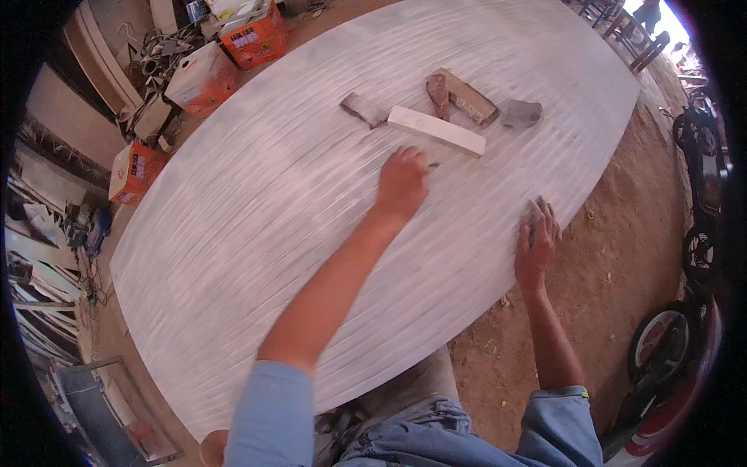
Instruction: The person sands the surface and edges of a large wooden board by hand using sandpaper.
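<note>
Blue sleeves, two (270, 412), nearest the camera, with the blue clothing (416, 436) at the lower edge. Panel (272, 202), one, large: laid out in front of the person, filling most of the view, with bare earth (498, 366) along the right side; whitish, streaked with grey, lined lengthwise with many fine, close grooves or ridges; edges bowed, in part perhaps by the lens. Left hand (402, 183): over the middle of the panel, fingers curled together, seemingly pinching a small dark piece (433, 165) that only just shows; its kind cannot be told. Right hand (537, 237): at the panel's near right edge, fingers dusty, extended and a little spread, no object seen in them. Step in hand, by judgement: close handwork on the panel's face, probably rubbing or scraping along the lines. Next move, by judgement, calls for even pressure that follows the grooves, the right hand serving as a steady rest. Loose items on the panel, beyond the left hand: pale block (436, 131); dark-faced block (362, 109), just beside its left end; reddish strip (438, 95); brown block (469, 101); folded grey piece (521, 114).
</note>
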The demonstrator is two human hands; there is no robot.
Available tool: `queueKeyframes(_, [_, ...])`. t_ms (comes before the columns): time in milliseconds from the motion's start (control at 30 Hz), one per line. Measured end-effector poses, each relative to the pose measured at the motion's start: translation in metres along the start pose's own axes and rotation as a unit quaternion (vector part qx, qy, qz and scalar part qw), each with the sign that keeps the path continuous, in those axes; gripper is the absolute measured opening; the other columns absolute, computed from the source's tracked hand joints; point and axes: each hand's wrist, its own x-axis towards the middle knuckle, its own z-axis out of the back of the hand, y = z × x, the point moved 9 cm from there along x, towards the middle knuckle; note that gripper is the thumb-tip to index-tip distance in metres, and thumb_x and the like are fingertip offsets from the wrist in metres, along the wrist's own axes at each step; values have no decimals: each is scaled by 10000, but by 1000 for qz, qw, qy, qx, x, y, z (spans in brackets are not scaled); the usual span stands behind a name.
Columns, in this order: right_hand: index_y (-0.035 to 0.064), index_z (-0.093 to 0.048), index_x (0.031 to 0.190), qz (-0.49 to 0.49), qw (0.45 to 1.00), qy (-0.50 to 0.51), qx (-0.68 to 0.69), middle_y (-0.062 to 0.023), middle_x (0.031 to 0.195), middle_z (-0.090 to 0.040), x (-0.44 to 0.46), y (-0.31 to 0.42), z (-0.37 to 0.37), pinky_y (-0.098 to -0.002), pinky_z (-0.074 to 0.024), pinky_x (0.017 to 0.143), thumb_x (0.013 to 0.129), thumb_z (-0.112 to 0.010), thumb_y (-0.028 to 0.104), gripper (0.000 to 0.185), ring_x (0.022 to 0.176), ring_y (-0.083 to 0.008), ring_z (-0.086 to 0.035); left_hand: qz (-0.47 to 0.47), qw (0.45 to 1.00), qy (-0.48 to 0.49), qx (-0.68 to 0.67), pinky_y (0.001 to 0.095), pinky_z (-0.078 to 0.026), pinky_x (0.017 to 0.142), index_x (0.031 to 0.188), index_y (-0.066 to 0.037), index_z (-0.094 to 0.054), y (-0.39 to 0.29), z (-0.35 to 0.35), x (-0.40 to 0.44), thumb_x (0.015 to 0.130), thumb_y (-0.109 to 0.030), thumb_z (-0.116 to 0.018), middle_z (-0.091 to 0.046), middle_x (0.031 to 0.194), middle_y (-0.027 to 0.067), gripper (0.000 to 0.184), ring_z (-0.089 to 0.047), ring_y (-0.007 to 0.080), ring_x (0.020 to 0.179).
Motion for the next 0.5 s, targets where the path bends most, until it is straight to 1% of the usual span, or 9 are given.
queueKeyframes(67, [106,-501,1353,-18,999,21,47,-145,1462,-428,-18,14,-13,-482,-192,1155,930,-588,201,442,1396,-303,-336,36,999,-8,40,457,-478,804,900,-47,-634,3,0,2,765,-132,-677,-594,899,181,165,-579,357,917])
queueKeyframes(100, [106,-501,1353,35,998,-38,-22,-145,1462,-428,40,-25,28,-482,-192,1155,930,-588,201,442,1396,-303,-336,18,995,-96,-16,457,-478,804,900,-47,-634,-33,-13,57,765,-132,-677,-594,899,181,165,-579,357,917])
queueKeyframes(200, [98,-506,1348,18,999,-29,23,-109,1469,-428,28,5,10,-483,-197,1151,906,-615,203,467,1394,-308,-338,77,994,-69,-25,455,-470,774,872,-37,-644,-8,29,-20,777,-129,-675,-595,844,163,136,-573,349,853])
queueKeyframes(300, [146,-497,1371,196,977,4,78,-80,1496,-395,55,98,8,-510,-171,1158,871,-659,248,535,1415,-307,-295,106,994,-2,-12,445,-465,745,875,-33,-663,8,75,-100,786,-127,-682,-591,820,141,131,-563,334,825])
queueKeyframes(333, [169,-494,1380,267,960,33,78,-78,1507,-379,64,144,-4,-522,-159,1161,858,-674,268,560,1423,-306,-277,121,992,3,-16,434,-467,731,873,-33,-665,12,90,-123,785,-119,-686,-589,809,136,125,-565,324,820])
queueKeyframes(367, [208,-495,1386,347,935,64,45,-64,1519,-358,67,190,-18,-542,-137,1166,870,-661,308,551,1432,-300,-254,136,990,7,-19,423,-470,717,871,-32,-667,15,106,-143,784,-112,-689,-586,798,131,120,-566,315,816])
queueKeyframes(400, [217,-502,1384,415,904,78,69,-49,1531,-340,67,228,-33,-562,-139,1161,891,-628,335,522,1434,-295,-251,156,987,21,-7,413,-475,710,848,-38,-669,14,121,-157,778,-100,-695,-600,799,117,97,-573,306,800])
queueKeyframes(467, [217,-510,1376,508,855,80,72,-36,1548,-309,70,278,-76,-580,-168,1147,935,-561,330,459,1433,-286,-259,173,984,30,16,404,-481,702,825,-44,-671,11,153,-179,773,-88,-700,-614,800,102,74,-579,297,783])
queueKeyframes(500, [217,-510,1376,509,854,73,79,-36,1548,-309,84,286,-92,-580,-168,1147,935,-561,330,459,1433,-286,-259,181,982,48,16,393,-485,696,835,-42,-676,11,165,-193,770,-76,-707,-618,805,97,80,-586,288,780])
